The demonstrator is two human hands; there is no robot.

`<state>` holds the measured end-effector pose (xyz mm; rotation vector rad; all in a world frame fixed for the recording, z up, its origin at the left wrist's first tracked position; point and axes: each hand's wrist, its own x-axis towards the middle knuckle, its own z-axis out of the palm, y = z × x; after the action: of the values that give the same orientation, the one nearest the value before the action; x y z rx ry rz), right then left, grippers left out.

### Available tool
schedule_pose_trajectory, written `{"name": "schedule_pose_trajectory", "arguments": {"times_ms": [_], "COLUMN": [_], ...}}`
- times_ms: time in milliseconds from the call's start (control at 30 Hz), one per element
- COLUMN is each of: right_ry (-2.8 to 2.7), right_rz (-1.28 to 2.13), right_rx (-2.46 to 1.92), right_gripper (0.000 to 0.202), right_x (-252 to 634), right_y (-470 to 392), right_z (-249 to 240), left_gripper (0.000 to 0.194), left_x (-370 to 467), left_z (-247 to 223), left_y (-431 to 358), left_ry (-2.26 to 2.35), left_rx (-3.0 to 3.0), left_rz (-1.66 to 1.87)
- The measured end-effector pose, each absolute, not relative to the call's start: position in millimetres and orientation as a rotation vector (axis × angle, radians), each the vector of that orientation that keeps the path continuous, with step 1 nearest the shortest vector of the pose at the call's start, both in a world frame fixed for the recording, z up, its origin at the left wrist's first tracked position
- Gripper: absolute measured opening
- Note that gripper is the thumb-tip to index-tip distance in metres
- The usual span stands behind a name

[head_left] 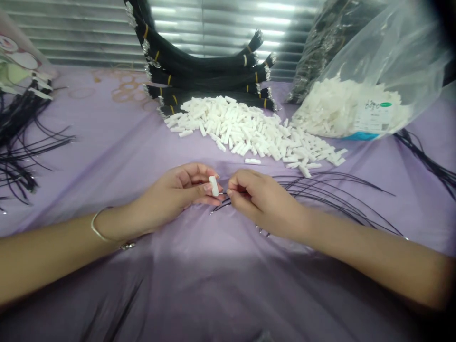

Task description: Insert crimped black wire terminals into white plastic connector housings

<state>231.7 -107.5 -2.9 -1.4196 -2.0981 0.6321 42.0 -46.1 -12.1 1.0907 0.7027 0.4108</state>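
Note:
Between the thumb and fingers of my left hand is a small white plastic connector housing, held upright. My right hand pinches the end of a thin black wire, whose tip points at the housing. Whether the tip sits inside the housing or only touches it, I cannot tell. Under and beyond my right hand, several loose black wires with metal terminals lie across the purple cloth. A single white housing rests just behind my hands, in front of a large pile of white housings.
Banded bundles of black wires are stacked behind the pile. A clear plastic bag of white housings stands at the right. Black wires fitted with white housings lie at the left. Rubber bands are scattered on the purple cloth.

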Motion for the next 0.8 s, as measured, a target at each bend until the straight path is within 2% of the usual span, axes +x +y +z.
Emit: {"name": "schedule_pose_trajectory", "arguments": {"times_ms": [800], "right_ry": [-2.069], "right_rz": [0.686], "right_rx": [-1.370], "right_gripper": [0.011], "right_x": [229.4], "right_y": [-105.3], "right_z": [-5.5], "left_gripper": [0.015], "left_x": [46.3], "left_z": [-7.8], "left_y": [-48.1], "left_ry": [0.769], "left_rx": [1.141], "left_rz": [0.442]}}
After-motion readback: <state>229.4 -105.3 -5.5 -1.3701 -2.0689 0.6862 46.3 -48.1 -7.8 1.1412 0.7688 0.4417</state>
